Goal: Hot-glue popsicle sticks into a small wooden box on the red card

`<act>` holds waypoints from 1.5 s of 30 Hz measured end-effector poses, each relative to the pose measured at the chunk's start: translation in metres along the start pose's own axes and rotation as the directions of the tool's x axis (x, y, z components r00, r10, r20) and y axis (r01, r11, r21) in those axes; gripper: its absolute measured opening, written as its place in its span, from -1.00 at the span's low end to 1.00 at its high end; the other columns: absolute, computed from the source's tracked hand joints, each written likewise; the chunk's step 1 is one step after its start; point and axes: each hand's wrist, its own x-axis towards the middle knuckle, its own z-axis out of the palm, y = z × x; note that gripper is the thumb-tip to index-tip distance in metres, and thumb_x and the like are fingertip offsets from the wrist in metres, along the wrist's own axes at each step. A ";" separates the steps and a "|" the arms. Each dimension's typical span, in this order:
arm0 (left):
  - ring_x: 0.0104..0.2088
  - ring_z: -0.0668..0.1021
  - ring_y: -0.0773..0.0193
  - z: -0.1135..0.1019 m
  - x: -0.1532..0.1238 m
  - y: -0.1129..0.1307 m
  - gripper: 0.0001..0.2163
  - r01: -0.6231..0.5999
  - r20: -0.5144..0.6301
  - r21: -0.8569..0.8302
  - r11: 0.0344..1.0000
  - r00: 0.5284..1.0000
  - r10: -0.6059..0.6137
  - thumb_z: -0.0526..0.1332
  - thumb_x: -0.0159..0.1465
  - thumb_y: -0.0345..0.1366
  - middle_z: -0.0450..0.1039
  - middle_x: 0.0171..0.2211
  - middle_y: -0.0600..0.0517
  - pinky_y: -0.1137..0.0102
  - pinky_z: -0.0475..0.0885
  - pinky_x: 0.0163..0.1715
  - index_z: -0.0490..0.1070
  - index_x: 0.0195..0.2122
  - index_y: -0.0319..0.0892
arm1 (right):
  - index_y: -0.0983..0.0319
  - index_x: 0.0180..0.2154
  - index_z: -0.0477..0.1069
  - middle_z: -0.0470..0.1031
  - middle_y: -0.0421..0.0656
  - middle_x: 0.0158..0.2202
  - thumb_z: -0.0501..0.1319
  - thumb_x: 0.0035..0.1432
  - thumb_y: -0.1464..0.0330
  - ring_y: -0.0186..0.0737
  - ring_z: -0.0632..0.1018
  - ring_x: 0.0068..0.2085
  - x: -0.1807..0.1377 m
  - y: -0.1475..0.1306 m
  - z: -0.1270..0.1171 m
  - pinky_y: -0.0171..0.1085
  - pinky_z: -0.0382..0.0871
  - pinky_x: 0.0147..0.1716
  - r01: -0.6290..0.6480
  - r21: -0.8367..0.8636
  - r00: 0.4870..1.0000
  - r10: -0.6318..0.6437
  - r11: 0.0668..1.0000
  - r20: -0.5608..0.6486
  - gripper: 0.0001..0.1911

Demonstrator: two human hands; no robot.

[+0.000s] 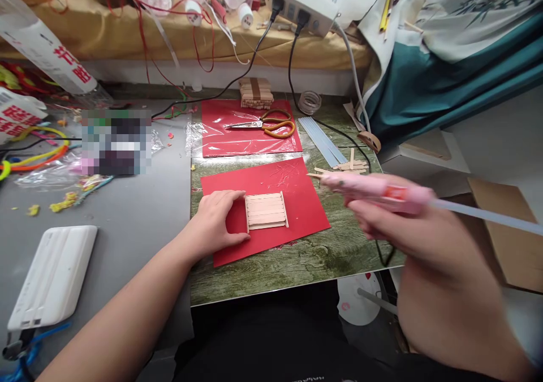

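A small panel of pale craft sticks (266, 210), laid side by side with a stick upright along each end, lies on a red sheet (305, 212). My left hand (218, 218) grips its left end, thumb at the near corner and fingers at the far corner. In my right hand (394, 223), slightly blurred, is a pink hot glue gun (377, 191), raised over the right side of the table. Its nozzle points left toward the panel, apart from it. A translucent glue stick (487, 215) sticks out of its back end.
Scissors (271, 125) lie on a plastic-wrapped red pack (216, 144), a bundle of craft sticks (255, 93) behind. Glue sticks (322, 141) and loose craft sticks (352, 164) sit right. A power strip (301, 5) trails cables. A white power bank (53, 277) lies left.
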 end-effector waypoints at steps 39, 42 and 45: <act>-0.04 0.60 0.02 0.005 0.008 0.007 -0.68 0.080 -0.086 -0.045 0.996 0.993 -0.084 0.28 0.37 -0.07 0.58 -0.06 -0.03 0.09 0.44 0.03 0.38 0.09 -0.03 | 0.16 -0.24 0.56 0.54 -0.21 -0.31 0.22 0.41 0.18 -0.22 0.49 -0.31 0.039 0.024 0.096 -0.27 0.30 -0.31 0.061 0.130 0.958 -0.095 0.990 0.270 -0.75; -0.04 0.59 0.03 0.005 0.008 0.007 -0.68 0.071 -0.090 -0.051 0.996 0.993 -0.075 0.28 0.38 -0.08 0.58 -0.06 -0.03 0.10 0.44 0.03 0.37 0.10 -0.03 | 0.15 -0.26 0.55 0.56 -0.19 -0.29 0.21 0.41 0.17 -0.19 0.50 -0.30 0.038 0.024 0.096 -0.25 0.33 -0.32 0.033 0.125 0.954 -0.068 0.992 0.292 -0.75; -0.03 0.59 0.04 0.005 0.007 0.006 -0.69 0.072 -0.087 -0.061 0.996 0.993 -0.077 0.27 0.37 -0.11 0.58 -0.06 -0.03 0.11 0.45 0.03 0.38 0.09 -0.03 | 0.13 -0.19 0.60 0.62 -0.15 -0.20 0.24 0.40 0.18 -0.13 0.57 -0.22 0.038 0.024 0.095 -0.23 0.40 -0.25 0.009 0.120 0.953 -0.046 0.993 0.301 -0.79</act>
